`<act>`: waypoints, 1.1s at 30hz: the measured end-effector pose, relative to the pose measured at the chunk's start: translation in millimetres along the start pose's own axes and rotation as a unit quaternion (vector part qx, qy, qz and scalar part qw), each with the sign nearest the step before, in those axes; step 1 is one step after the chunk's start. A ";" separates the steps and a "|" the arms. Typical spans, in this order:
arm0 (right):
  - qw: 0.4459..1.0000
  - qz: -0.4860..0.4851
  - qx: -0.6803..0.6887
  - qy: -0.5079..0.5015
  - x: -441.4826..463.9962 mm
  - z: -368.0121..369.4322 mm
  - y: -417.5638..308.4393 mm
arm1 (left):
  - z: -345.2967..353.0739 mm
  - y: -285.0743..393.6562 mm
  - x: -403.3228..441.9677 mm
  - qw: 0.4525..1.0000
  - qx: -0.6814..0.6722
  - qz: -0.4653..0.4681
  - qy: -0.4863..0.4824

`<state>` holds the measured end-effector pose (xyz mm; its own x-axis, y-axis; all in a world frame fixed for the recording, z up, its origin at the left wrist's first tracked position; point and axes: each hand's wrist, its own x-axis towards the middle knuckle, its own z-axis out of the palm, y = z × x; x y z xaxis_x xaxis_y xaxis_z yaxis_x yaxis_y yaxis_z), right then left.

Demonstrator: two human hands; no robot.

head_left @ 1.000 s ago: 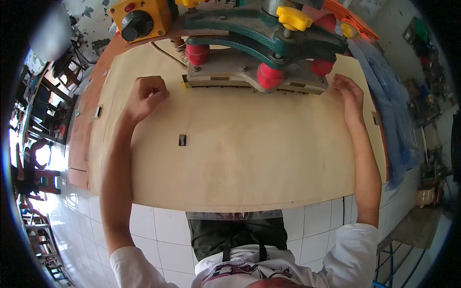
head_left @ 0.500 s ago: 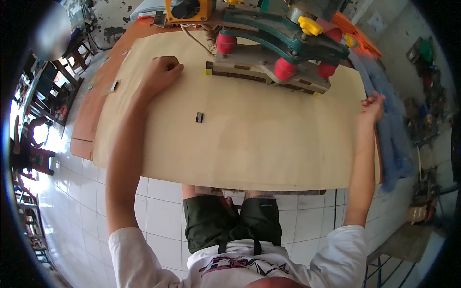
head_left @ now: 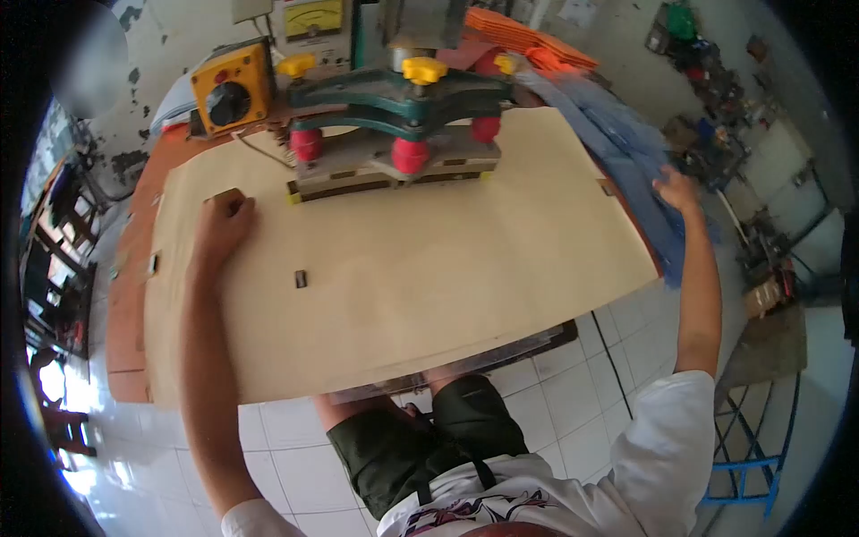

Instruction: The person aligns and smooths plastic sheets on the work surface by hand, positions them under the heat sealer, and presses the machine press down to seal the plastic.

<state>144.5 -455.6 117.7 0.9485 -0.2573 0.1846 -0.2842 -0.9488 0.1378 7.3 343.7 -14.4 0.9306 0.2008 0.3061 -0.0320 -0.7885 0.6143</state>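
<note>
My left hand [head_left: 225, 224] is closed in a fist and rests on the left part of a large cream sheet [head_left: 429, 277] on the table; nothing shows in it. At the right, my right hand [head_left: 678, 190] is over a pile of bluish see-through sheets [head_left: 617, 143], its fingers partly extended and apart. Whether it touches them I cannot tell. A small dark metal piece [head_left: 301, 278] lies on the cream sheet, right of my left forearm. Across the back of the sheet stands a press head [head_left: 394, 161] with a green frame, red mounts and yellow knobs.
A yellow control box with a black dial [head_left: 228, 103] stands at the back left, beside a yellow-faced meter [head_left: 313, 20]. Folded orange material [head_left: 528, 40] lies behind the press. The brown table edge [head_left: 130, 340] shows at left. A blue metal frame [head_left: 747, 479] stands lower right.
The view has turned rightward, so the table and press appear further left. My right hand has moved outward from the sheet's right edge over the bluish sheets. My left fist stays on the cream sheet.
</note>
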 end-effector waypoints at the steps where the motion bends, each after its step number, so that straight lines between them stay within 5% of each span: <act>1: 1.000 0.010 -0.006 0.003 -3.7 -3.2 16.8 | -1.6 3.9 -1.7 1.000 0.019 0.007 0.016; 3: 0.975 0.054 0.017 -0.216 -14.5 -6.1 47.2 | -3.7 8.7 -3.3 0.999 0.033 0.020 0.026; 15: 0.965 0.010 0.165 -0.206 -41.5 26.0 90.6 | 9.3 -22.8 9.0 0.997 0.039 0.043 0.041; 22: 0.979 -0.015 0.094 -0.180 -53.0 24.0 84.4 | 1.6 -5.9 -0.8 0.998 0.032 0.039 0.039; 27: 0.975 0.075 0.056 -0.204 -59.9 15.8 76.9 | 2.7 -10.7 1.0 0.998 0.040 0.038 0.030; 33: 0.979 0.074 0.042 -0.184 -53.8 22.5 83.3 | 2.0 -8.9 1.2 0.999 0.036 0.029 0.027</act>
<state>73.0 -524.9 97.4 0.8879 -0.4277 -0.1695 -0.4252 -0.9036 0.0524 9.3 349.8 -21.0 0.9066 0.1827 0.3803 -0.0578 -0.8390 0.5410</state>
